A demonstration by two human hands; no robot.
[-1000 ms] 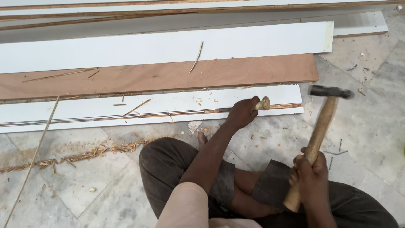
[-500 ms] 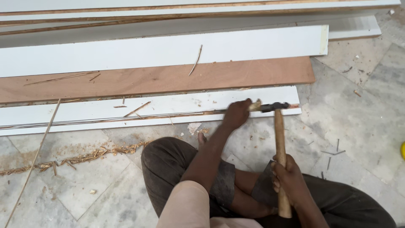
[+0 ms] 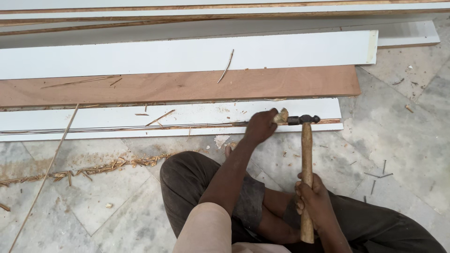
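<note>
Now hammer (image 3: 304, 140) head down against chisel (image 3: 281, 116), both hands (image 3: 313, 200) still gripping.

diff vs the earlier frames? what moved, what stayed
The right hand swung the hammer from raised at the right, down and left; its head now sits at the small pale piece pinched by the left hand on the white board. No grip changed. Left hand and boards stayed put.
</note>
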